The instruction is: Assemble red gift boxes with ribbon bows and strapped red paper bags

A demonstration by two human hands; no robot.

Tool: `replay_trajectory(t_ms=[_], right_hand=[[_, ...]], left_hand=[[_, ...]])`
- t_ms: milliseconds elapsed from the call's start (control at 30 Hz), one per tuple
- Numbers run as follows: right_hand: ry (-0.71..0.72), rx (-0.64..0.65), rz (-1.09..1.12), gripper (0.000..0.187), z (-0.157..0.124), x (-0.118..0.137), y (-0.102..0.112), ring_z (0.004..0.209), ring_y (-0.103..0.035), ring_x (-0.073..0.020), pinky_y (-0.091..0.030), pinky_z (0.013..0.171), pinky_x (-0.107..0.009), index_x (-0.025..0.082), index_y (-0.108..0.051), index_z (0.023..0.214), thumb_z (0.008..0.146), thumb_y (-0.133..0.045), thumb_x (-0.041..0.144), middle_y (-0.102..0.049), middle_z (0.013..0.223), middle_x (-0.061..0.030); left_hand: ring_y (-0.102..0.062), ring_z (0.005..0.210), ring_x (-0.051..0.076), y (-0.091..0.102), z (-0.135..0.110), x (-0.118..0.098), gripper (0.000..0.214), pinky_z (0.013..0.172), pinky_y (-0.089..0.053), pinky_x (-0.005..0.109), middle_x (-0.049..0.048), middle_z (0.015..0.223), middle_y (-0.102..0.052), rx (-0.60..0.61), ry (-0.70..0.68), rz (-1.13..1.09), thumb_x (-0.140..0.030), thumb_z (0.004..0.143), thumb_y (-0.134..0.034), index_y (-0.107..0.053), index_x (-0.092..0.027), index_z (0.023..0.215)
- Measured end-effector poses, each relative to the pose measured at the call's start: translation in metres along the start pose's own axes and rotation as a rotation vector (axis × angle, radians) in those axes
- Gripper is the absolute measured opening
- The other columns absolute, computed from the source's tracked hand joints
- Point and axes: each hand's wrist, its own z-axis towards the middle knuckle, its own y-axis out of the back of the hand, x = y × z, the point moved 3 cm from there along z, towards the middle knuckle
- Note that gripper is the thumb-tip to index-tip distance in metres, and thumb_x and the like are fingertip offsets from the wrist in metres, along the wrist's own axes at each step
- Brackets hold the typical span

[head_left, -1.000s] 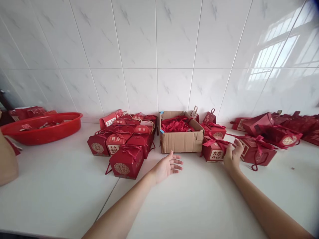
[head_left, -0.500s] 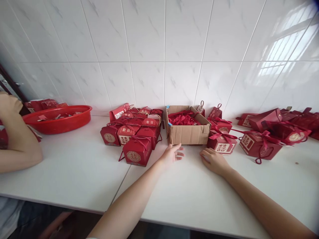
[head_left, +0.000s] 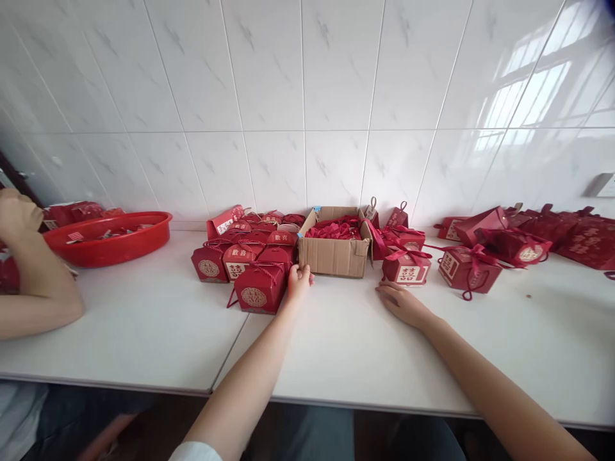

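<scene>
My left hand is between the front red gift box and the near left corner of a cardboard box. Its fingers are curled in, and whether anything is between them is hidden. Red ribbons fill the cardboard box. My right hand rests on the table with fingers stretched out and nothing held. Just beyond its fingertips stands a red gift box with a ribbon bow. Behind the front gift box, several more red boxes with cord handles are packed together.
At the left, a red plastic basin holds small packets, next to another person's bent arm. Several red boxes and bags line the wall on the right, with a bow-tied box in front. A tiled wall closes the back.
My left hand has moved left from the cardboard box's front to beside the front gift box, and its fingers have curled. The view has turned slightly right; my right hand still rests on the table.
</scene>
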Motion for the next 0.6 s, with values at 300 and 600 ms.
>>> replay_trajectory(t_ms=[300, 600], right_hand=[[-0.077, 0.021, 0.044, 0.028, -0.001, 0.003, 0.001, 0.118, -0.054, -0.0233, -0.045, 0.101, -0.047, 0.019, -0.059, 0.119, 0.094, -0.055, 0.032, -0.054, 0.132, -0.0098], [-0.181, 0.072, -0.025, 0.035, -0.009, 0.019, 0.005, 0.118, -0.053, -0.0246, -0.045, 0.1, -0.049, 0.021, -0.054, 0.126, 0.094, -0.054, 0.034, -0.05, 0.136, -0.0102]], left_hand=[[-0.062, 0.098, 0.021, -0.004, -0.009, -0.003, 0.034, 0.084, -0.055, 0.041, 0.0094, 0.117, -0.06, -0.092, -0.1, 0.343, -0.032, 0.092, -0.058, -0.054, -0.015, 0.121], [-0.057, 0.112, 0.025, -0.006, -0.048, -0.023, 0.039, 0.093, -0.05, 0.048, 0.0111, 0.128, -0.054, -0.192, -0.189, 0.939, -0.032, 0.091, -0.059, -0.053, -0.016, 0.125]])
